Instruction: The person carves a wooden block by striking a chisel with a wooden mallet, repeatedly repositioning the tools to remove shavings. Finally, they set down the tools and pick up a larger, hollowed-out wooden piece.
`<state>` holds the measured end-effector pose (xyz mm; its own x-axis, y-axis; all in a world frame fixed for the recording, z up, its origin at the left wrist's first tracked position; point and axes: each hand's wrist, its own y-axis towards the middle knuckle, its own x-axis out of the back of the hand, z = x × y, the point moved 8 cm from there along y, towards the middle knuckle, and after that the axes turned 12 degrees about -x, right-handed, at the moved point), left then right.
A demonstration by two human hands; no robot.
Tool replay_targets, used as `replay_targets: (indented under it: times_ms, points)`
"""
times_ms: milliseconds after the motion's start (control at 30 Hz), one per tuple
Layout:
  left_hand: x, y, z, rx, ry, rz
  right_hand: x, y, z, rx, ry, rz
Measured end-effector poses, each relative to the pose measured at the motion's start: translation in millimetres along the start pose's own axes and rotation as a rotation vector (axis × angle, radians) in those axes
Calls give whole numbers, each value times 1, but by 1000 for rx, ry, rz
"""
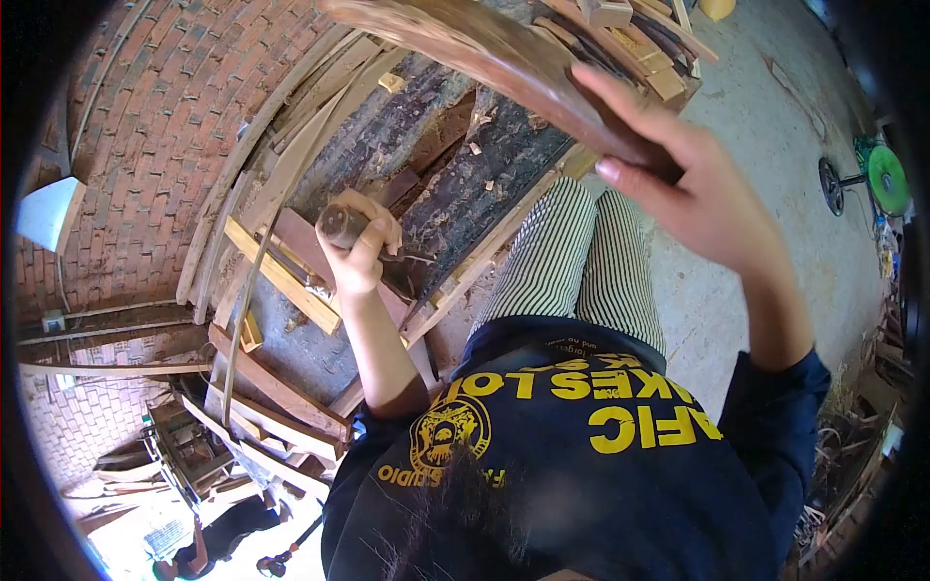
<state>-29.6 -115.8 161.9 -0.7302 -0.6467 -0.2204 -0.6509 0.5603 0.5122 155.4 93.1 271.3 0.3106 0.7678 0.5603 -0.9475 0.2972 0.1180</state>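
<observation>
My left hand is wrapped round a rounded wooden tool handle above the dark workbench. A thin metal piece shows just right of that fist, its link to the handle unclear. At the upper right, my right hand grips the dark end of a long curved wooden piece, thumb below and fingers above. The piece reaches to the top edge of the view. Wood chips and dark boards lie on the bench.
Long curved timbers line the bench's left side by a brick wall. Stacked wood is at the top. A green wheel stands on the floor at right. Another person is at the lower left.
</observation>
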Motion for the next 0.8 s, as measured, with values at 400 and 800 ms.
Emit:
replay_targets:
  times_ms: [400,800]
  points:
    - [0,-34,6,-151,51,-106,-143,-48,-229,-506,-166,-235]
    - [-4,-56,-10,-245,49,-156,-236,-45,-164,-326,-262,185]
